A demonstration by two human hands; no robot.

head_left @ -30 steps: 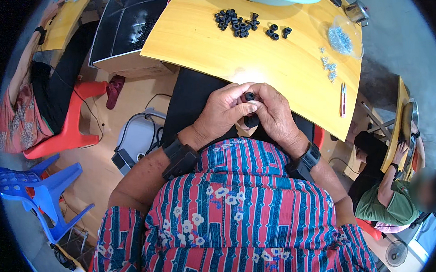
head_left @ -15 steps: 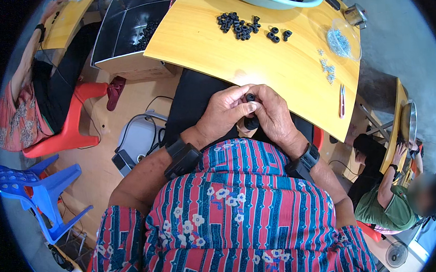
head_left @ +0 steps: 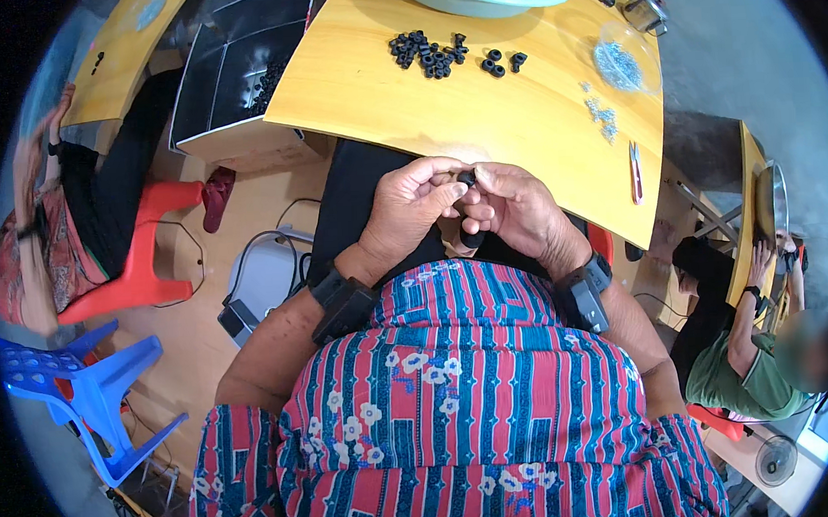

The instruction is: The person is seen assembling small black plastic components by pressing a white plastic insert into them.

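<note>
In front of my body, just short of the table's near edge, my left hand (head_left: 409, 207) and my right hand (head_left: 521, 211) meet. Between their thumbs and fingertips they pinch a small black ring-like part (head_left: 466, 177). A second black piece (head_left: 473, 238) shows below my right hand's curled fingers; whether it joins the upper one is hidden. Similar small black parts (head_left: 422, 54) lie in a loose pile on the yellow table (head_left: 349, 84). A few more black parts (head_left: 493, 64) sit to the right of the pile.
At the far edge a pale green basin (head_left: 485, 4) holds many black parts. On the right are a clear tub (head_left: 648, 76) of small shiny pieces, a metal cup (head_left: 645, 12) and red-handled snips (head_left: 636, 174). A black-lined box (head_left: 236, 71) stands left. People sit on both sides.
My fingers have shifted around the black part, and my right hand has turned, its fingers now curled lower. The view has moved, so the table sits a little further left and up.
</note>
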